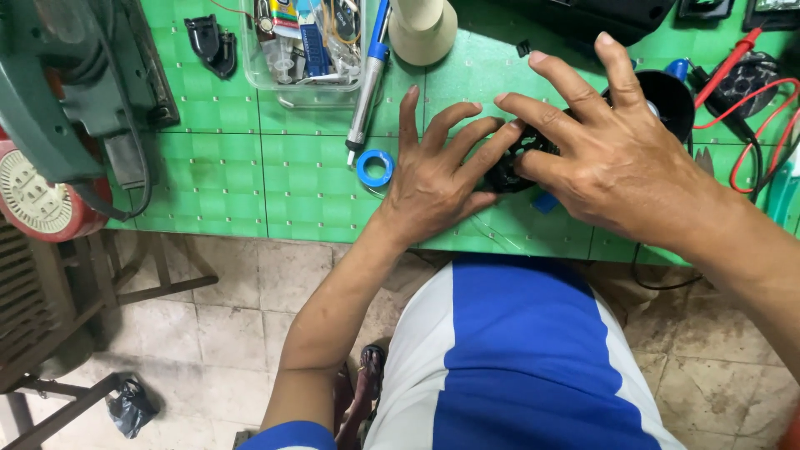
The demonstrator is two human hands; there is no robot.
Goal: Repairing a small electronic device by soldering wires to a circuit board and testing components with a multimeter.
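My left hand (433,179) lies palm down on the green surface (250,183), wrist near the front edge, its fingers spread and angled toward my right, the fingertips resting on a small black part (510,171). My right hand (612,154) comes in from the other side, palm down and arched over the same part, fingers fanned wide, the index and middle reaching across toward my left fingertips. Neither hand is closed into a fist; both press flat on the part, which sits between them and largely beneath my fingers. What shows of it is dark, irregular and glossy, with openings in it; I cannot tell its full shape. Just to the left of my left hand lies a small blue tape roll (375,167), and beyond that a blue-handled pen-like tool (369,79). Past my right hand sit a black round cup (671,96) and red wires (754,125).
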